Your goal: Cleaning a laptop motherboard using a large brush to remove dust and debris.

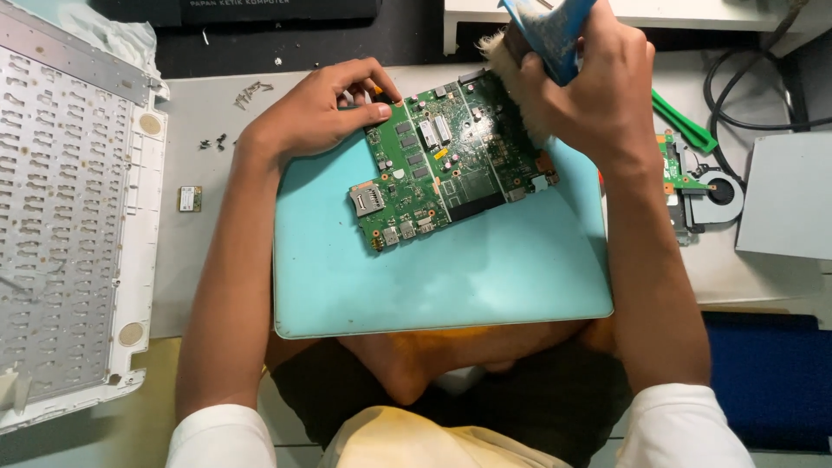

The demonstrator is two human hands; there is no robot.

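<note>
Lay flat on a turquoise laptop lid point(451, 277), toward its far half, a green circuit board point(446, 169); long axis slanted, running from the near-left corner with the silver card slot point(367, 199) up toward the far-right end under the brush. Pressed down at the board's far-left corner by the left hand point(316, 113), fingers point(381, 87) spread and bent over the edge, not closed around anything, only pinning. Clenched in the right hand point(598, 91), a brush with a blue handle point(550, 30), handle pointing up and away, pale bristles point(503, 48) touching the far edge of the board. Served as a tray of sorts, the lid, with nothing on it but the board, the near half bare. Rested across the lap, partly on the white table point(208, 113). Lay to the left a white laptop shell point(78, 217), turned inside up, its perforated metal plate showing, nothing loose seen inside. Sat between shell and lid a small square card point(191, 198), alone on the table. Scattered near the left wrist a few dark screws point(212, 141), and a little heap of more point(251, 90) farther back. Lay to the right, well apart from the board, a smaller green board with a round fan point(715, 195), a green plastic pry tool point(685, 126) beside it, black cables point(737, 95) behind, and a grey flat panel point(789, 195) at the edge.
</note>
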